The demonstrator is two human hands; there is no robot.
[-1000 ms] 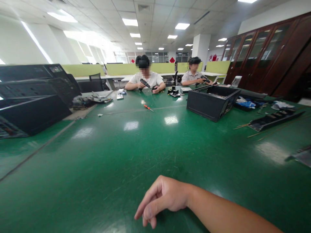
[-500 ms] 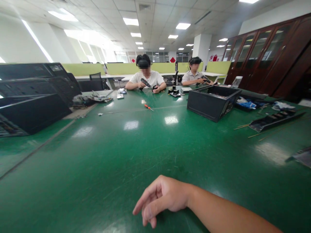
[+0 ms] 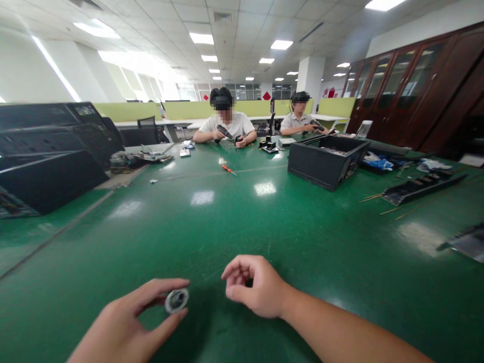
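Note:
At the bottom left, my left hand [image 3: 124, 322] pinches a small round part [image 3: 176, 300] between thumb and fingertips. The part has a pale silvery rim and a dark centre; its exact kind is not clear. To its right my right hand [image 3: 257, 288] hovers over the green table [image 3: 227, 227]. Its fingers are loosely curled and the thumb stands apart from them, with nothing visible in between. A gap separates the two hands.
An orange-handled screwdriver [image 3: 229, 170] lies mid-table. Beyond it two people [image 3: 226, 126] hold power drills. A black computer case [image 3: 327, 160] stands to the right, near metal strips [image 3: 419, 187]. More black cases [image 3: 53, 176] are piled left, beside loose parts [image 3: 151, 156].
My left hand has come into view from the lower left with the round part. The right hand has lifted slightly away from me, its fingers more curled.

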